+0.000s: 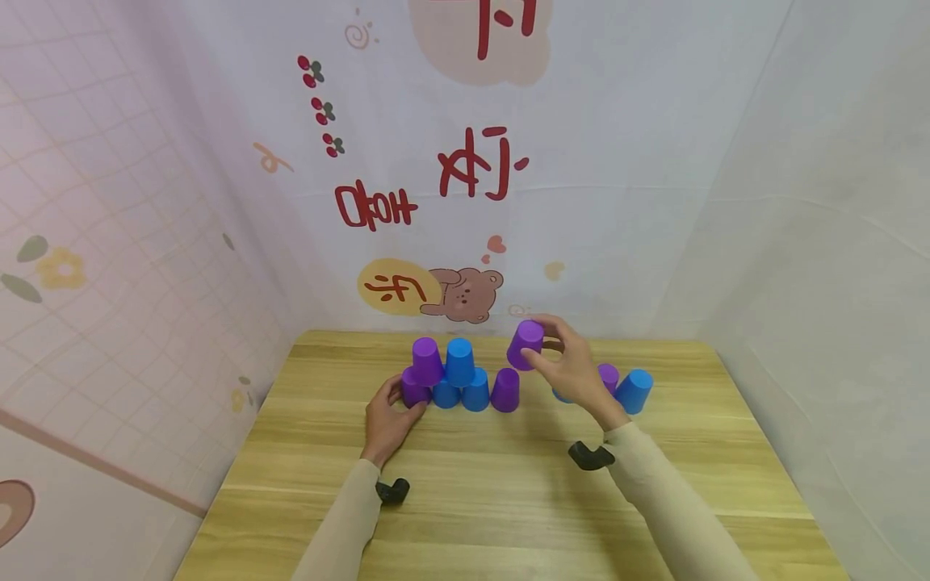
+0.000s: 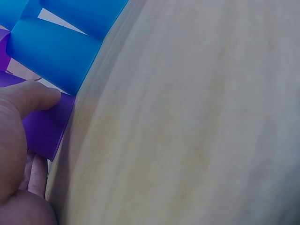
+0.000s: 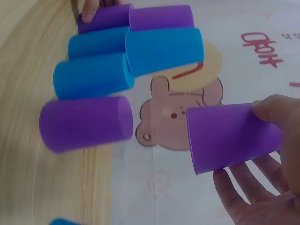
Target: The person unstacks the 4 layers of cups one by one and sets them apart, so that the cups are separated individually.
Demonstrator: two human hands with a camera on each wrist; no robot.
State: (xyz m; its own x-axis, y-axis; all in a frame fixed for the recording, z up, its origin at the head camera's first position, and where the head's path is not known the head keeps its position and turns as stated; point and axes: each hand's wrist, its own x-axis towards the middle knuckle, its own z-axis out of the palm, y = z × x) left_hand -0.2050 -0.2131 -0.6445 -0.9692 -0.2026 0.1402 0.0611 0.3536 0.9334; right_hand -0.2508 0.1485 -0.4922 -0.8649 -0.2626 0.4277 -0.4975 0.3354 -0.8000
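Note:
My left hand (image 1: 390,421) grips the purple cup (image 1: 414,390) at the left end of a bottom row, its thumb in front and its fingers round the far side. Beside it in that row stand two blue cups (image 1: 475,390) and another purple cup (image 1: 504,391), all upside down. A purple cup (image 1: 427,361) and a blue cup (image 1: 460,363) rest on top as a second level. In the air above the row's right end, my right hand (image 1: 570,367) holds a purple cup (image 3: 229,136) between thumb and fingers, its wide rim down.
Right of the row, partly behind my right hand, stand a blue cup (image 1: 563,395), a purple cup (image 1: 609,378) and a tilted-looking blue cup (image 1: 635,391). The wooden table (image 1: 479,500) ends at a white printed cloth (image 1: 617,242) behind it.

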